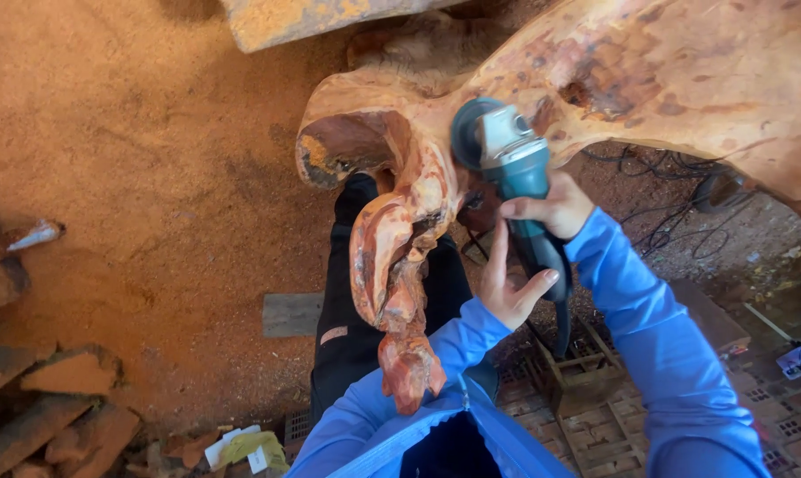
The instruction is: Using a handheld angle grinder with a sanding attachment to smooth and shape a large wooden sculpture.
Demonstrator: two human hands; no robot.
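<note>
Blue sleeves (648, 310) lead up to both hands on the teal angle grinder (515, 168): right hand (551, 208) clenched round its body, left hand (511, 288) loosely cupping the handle's tail. Its disc meets the reddish carved root (400, 221); a firmer left grip would likely steady it.

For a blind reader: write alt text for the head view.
An angle grinder is pressed against a big reddish carved wood piece. The right hand grips the grinder's body; the left hand, fingers spread, steadies the handle. Blue sleeves and a sawdust-covered floor show below.
</note>
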